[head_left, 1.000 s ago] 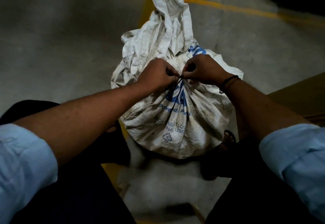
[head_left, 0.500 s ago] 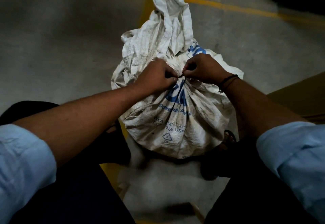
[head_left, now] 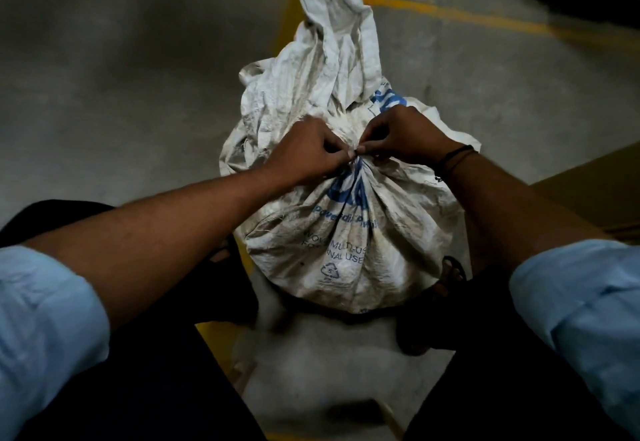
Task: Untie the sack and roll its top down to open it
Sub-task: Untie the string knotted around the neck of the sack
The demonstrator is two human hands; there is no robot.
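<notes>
Two hands are working at the gathered neck of the white woven sack (head_left: 346, 250), which is standing on the concrete floor (head_left: 121, 76) with the person's dark-trousered legs on either side of it. The left hand (head_left: 304, 153) is reaching in from the sack's left and the right hand (head_left: 405, 139) from its right. Their fingertips are meeting at the neck, and both sets of fingers are curled and pinching the dark tie (head_left: 356, 154) that is cinching the cloth there. Only a small bit of that tie is showing between the fingers, so I cannot tell how loose the knot is. Above the neck, the sack's loose top (head_left: 332, 42) is flopping away from the person, crumpled and not rolled down. Below the neck, the full belly of the sack is bulging, with its blue print facing the camera. A dark wristband (head_left: 455, 160) is sitting on the right wrist, just right of the neck. Yellow lines (head_left: 450, 14) are running across the floor beyond the sack.
</notes>
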